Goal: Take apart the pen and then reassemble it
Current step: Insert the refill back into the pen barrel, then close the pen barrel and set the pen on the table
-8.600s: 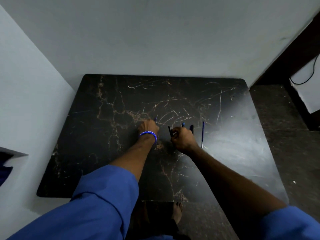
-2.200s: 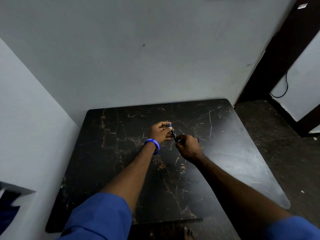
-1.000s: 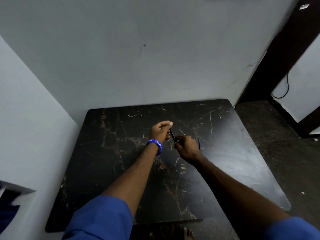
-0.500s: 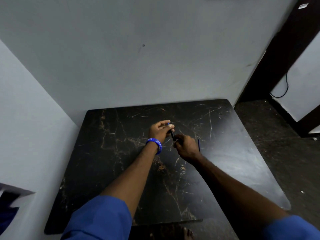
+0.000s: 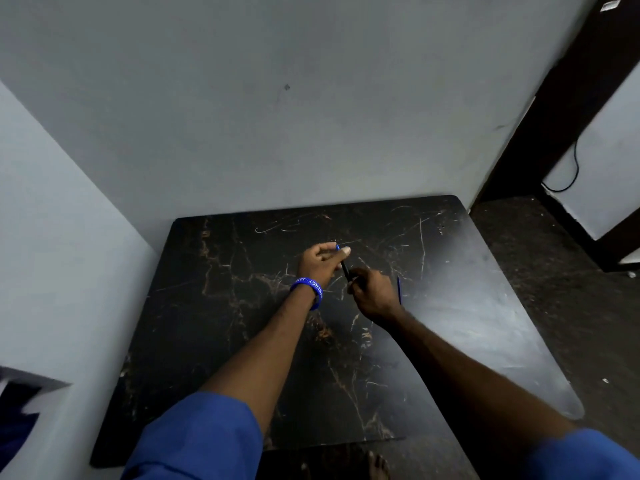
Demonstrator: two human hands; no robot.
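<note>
A thin black pen barrel (image 5: pixel 345 269) is held between both hands above the middle of the black marble table (image 5: pixel 221 341). My left hand (image 5: pixel 320 260), with a blue wristband, pinches the barrel's upper end, where a small blue tip (image 5: pixel 337 247) shows at the fingertips. My right hand (image 5: pixel 372 294) grips the lower end. A thin blue refill (image 5: pixel 398 289) lies on the table just right of my right hand, partly hidden by it.
The table stands in a corner, with a grey wall (image 5: pixel 277 116) behind it and another wall to the left. Dark floor (image 5: pixel 554 271) and a dark door frame with a hanging cable (image 5: pixel 573 168) lie to the right. A foot (image 5: pixel 377 465) shows below the front edge.
Earlier the pen parts lay spread on the table under both hands. Now both hands hold the barrel lifted between them; over the last second the left fingertips shifted slightly at its upper end.
</note>
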